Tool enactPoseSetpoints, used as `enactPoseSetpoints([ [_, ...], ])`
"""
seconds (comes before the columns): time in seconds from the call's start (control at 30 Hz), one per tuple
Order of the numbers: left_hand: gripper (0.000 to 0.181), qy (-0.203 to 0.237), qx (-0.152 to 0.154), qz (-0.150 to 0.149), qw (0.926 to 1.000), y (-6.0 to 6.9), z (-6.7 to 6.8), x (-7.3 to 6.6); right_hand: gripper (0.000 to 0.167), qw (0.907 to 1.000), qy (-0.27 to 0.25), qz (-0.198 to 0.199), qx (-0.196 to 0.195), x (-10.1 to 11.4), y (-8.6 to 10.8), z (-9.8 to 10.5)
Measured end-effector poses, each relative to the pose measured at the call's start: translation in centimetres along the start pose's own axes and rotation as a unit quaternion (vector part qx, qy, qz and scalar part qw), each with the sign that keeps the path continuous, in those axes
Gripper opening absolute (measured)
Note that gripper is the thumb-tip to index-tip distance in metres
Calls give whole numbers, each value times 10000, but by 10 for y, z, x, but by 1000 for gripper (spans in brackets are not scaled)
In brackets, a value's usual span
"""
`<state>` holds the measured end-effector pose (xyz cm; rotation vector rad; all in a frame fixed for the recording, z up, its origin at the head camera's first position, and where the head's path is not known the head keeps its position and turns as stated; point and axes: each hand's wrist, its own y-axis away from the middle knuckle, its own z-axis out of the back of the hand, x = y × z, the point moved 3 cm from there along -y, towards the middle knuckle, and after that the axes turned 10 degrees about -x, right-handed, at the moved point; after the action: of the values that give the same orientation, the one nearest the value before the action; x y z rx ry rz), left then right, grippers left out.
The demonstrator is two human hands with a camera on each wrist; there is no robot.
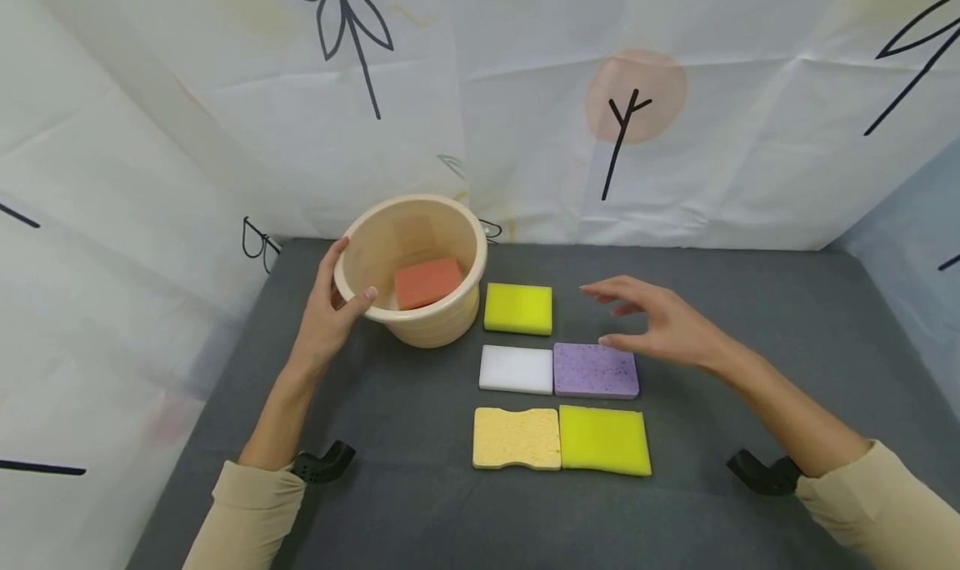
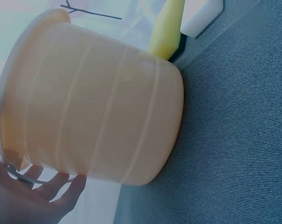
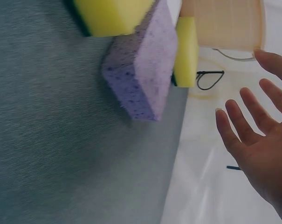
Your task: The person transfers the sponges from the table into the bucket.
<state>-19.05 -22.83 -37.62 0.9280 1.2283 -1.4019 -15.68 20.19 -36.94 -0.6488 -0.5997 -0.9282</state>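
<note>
A cream bucket point(image 1: 431, 330) stands at the back left, and my left hand point(image 1: 330, 312) grips its rim, thumb over the edge and fingers along the outside. Inside the bucket lies an orange-red sponge point(image 1: 427, 283). My right hand point(image 1: 660, 320), fingers spread and holding nothing, hovers above and just beyond the purple sponge point(image 1: 596, 371). Left of that one is a white sponge point(image 1: 516, 369). A yellow-green sponge point(image 1: 517, 309) lies behind the white one, beside the bucket. In the front row a pale yellow notched sponge point(image 1: 516, 438) touches another yellow-green sponge point(image 1: 604, 440).
The sponges lie on a dark grey table point(image 1: 420, 512). A white cloth point(image 1: 525, 162) with line-drawn plants hangs behind and along the left side. In the left wrist view, a thin bucket handle point(image 2: 19, 175) runs by the fingers. Black bands point(image 1: 322, 462) sit on both wrists.
</note>
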Motion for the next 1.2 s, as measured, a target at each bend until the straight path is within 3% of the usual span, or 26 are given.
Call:
enactPoseSetpoints([
  [0.63, 77, -3, -73, -8, 10000, 1, -2, 1, 75, 9987, 487, -177, 21, -26, 39, -20],
  [1.2, 77, -46, -102, -4, 9999, 0, -1, 4, 80, 9950, 638, -592, 487, -43, 56, -41],
])
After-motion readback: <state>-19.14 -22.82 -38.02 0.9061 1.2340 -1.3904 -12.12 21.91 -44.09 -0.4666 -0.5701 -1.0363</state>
